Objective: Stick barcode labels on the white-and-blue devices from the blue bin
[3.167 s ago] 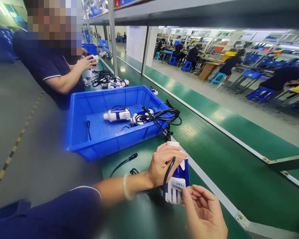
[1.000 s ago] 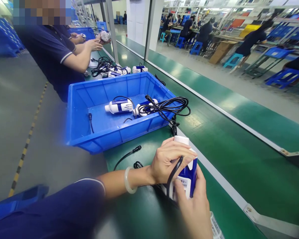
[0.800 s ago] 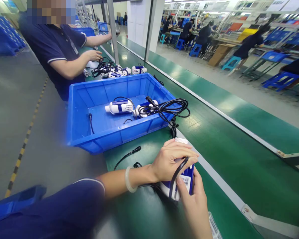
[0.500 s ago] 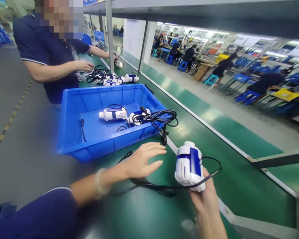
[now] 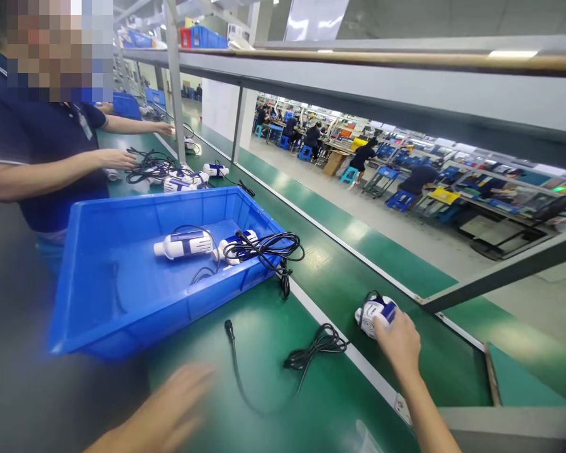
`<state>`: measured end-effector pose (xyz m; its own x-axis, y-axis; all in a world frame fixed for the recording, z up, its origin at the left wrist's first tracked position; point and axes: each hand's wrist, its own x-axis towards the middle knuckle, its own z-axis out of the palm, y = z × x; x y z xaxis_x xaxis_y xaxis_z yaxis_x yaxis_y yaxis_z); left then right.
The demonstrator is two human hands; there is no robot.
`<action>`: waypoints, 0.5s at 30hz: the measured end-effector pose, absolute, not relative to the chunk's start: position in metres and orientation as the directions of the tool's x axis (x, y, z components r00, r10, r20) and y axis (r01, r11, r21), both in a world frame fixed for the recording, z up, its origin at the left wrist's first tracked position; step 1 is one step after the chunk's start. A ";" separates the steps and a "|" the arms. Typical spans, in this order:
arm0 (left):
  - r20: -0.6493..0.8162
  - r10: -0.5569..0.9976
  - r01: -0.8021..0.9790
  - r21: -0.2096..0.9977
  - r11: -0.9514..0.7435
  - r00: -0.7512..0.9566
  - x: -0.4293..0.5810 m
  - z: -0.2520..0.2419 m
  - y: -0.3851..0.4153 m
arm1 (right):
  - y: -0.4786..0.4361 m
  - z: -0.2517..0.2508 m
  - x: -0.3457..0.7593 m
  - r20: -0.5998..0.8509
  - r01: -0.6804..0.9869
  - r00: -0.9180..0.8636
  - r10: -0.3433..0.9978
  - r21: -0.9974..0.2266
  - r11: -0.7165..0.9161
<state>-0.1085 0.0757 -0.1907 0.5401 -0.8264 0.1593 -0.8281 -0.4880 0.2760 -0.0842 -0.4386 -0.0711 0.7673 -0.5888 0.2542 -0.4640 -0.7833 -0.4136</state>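
My right hand [image 5: 400, 340] grips a white and blue cylindrical device [image 5: 371, 316] at the green conveyor strip beyond the white rail. A loop of thin black cable lies against the device. Motion blurs my left hand [image 5: 174, 402], low over the near green surface; its fingers look stretched out with nothing in them. Between my hands lies a bundled black cable [image 5: 318, 346], its loose end running to a small plug [image 5: 229, 328]. In the blue bin [image 5: 170, 330] rests another white and blue device [image 5: 186, 244], with a second one [image 5: 229, 246] partly under coiled black cable [image 5: 268, 248].
A co-worker [image 5: 42, 138] stands at the left, arms stretched over a pile of similar devices [image 5: 183, 179] and cables. Metal posts [image 5: 174, 82] and a slanting bar [image 5: 504, 270] frame the conveyor. A clear plastic piece [image 5: 365, 437] lies at the bottom edge.
My right hand has carried the device away, onto the conveyor side beyond the rail. My left hand has drawn back toward me, down and left. The camera view has shifted.
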 end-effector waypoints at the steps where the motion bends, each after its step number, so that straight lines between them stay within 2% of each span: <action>1: 0.196 -0.818 -0.834 0.250 -0.492 0.541 -0.110 -0.195 0.075 | -0.425 -0.075 -0.085 0.243 -0.343 0.868 -0.433 -0.339 -0.876; 3: 0.274 -0.772 -0.819 0.224 -0.528 0.573 -0.114 -0.201 0.070 | -0.393 -0.086 -0.088 0.137 -0.033 0.988 -0.064 -0.216 -0.976; 4: 0.310 -0.741 -0.803 0.222 -0.553 0.596 -0.115 -0.203 0.067 | -0.375 -0.093 -0.090 0.062 0.101 0.994 0.091 -0.174 -0.980; 6: 0.374 -0.682 -0.774 0.222 -0.592 0.629 -0.116 -0.207 0.063 | -0.342 -0.109 -0.096 -0.059 0.262 0.961 0.269 -0.101 -0.960; 8: 0.444 -0.672 -0.797 0.199 -0.571 0.592 -0.112 -0.212 0.062 | -0.319 -0.117 -0.101 -0.118 0.336 0.934 0.336 -0.023 -0.942; 11: 0.555 -0.690 -0.867 0.124 -0.483 0.464 -0.102 -0.215 0.064 | -0.314 -0.101 -0.100 -0.134 0.369 0.924 0.357 0.080 -0.926; 13: 0.588 -0.689 -0.878 0.078 -0.472 0.423 -0.097 -0.213 0.066 | -0.331 -0.070 -0.096 -0.079 0.304 0.952 0.295 0.151 -0.941; 15: 0.596 -0.683 -0.873 0.063 -0.484 0.422 -0.094 -0.209 0.066 | -0.361 -0.029 -0.093 0.042 0.143 0.987 0.156 0.223 -0.964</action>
